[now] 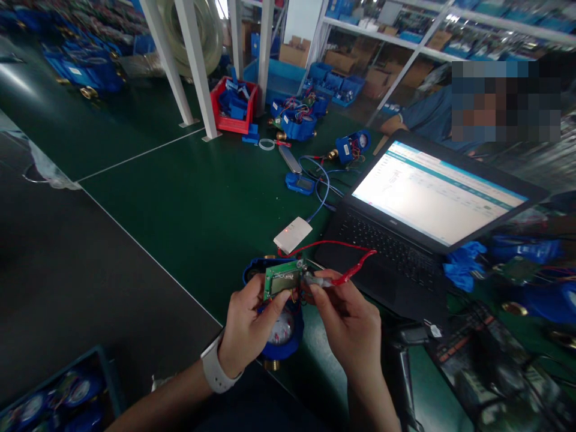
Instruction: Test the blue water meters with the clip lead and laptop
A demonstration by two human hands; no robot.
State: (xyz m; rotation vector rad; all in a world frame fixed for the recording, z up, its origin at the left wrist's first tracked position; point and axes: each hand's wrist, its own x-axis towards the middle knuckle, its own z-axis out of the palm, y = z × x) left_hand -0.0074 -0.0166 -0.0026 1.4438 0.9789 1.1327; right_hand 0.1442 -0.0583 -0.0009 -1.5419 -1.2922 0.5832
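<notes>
My left hand [246, 327], with a pale watch strap on the wrist, grips a small green circuit board [269, 283] that carries an LCD screen. Thumb and fingers pinch its left and lower edges. My right hand [346, 315] is closed on a grey-tipped probe [319, 280] with a red sleeved lead [360, 267]. The tip meets the board's right edge; whether it touches a contact I cannot tell. Below both hands sits a blue water meter [294, 342] with a round dial and brass ends, partly covered by my left hand and the board. A white box [292, 235] with a red light lies just beyond.
An open laptop [391, 240] stands at the right, with a black handheld device [407, 337] near its front corner. Behind are a blue display cover [300, 183], another meter [353, 147] and a red bin [234, 123]. A person [432, 117] is beyond the laptop. A crate [105, 372] holds meters lower left.
</notes>
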